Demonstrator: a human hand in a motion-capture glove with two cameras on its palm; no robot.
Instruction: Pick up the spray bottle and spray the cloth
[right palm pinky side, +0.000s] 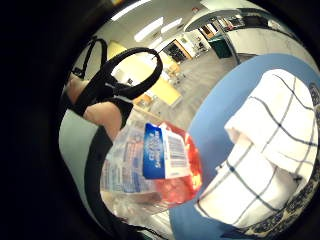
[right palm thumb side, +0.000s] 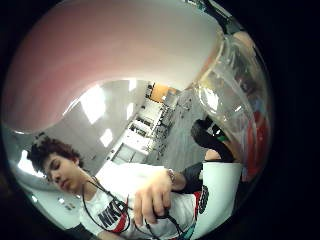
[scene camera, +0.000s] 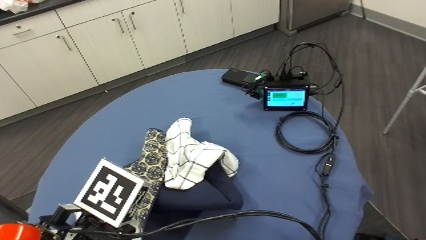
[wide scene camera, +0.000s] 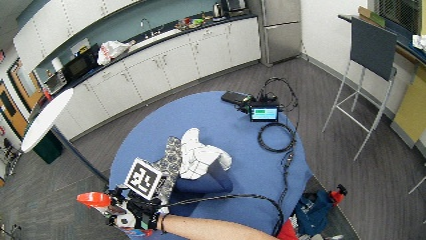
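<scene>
The gloved right hand (wide scene camera: 133, 218) has its grip closed around the spray bottle (right palm pinky side: 150, 167), held off the blue desk's (scene camera: 266, 175) edge, near the white checked cloth (scene camera: 193, 157) lying on it.

Looks like an office break room or shared kitchenette. Along the far wall, a long run of white base cabinets (wide scene camera: 166, 62) under a dark countertop (wide scene camera: 136, 47), with a faucet (wide scene camera: 143, 24), a microwave (wide scene camera: 80, 61) and a stainless refrigerator (wide scene camera: 279, 30) at the end. Grey wood-look plank flooring (scene camera: 373, 60) throughout. In the middle, a round table under a blue cover (scene camera: 219, 112), with a small screen (scene camera: 285, 97) and coiled cables (scene camera: 306, 132) near its far edge. Beyond the room, seen dimly from the palm views, possibly an open office area with ceiling light panels (right palm pinky side: 150, 27).
</scene>
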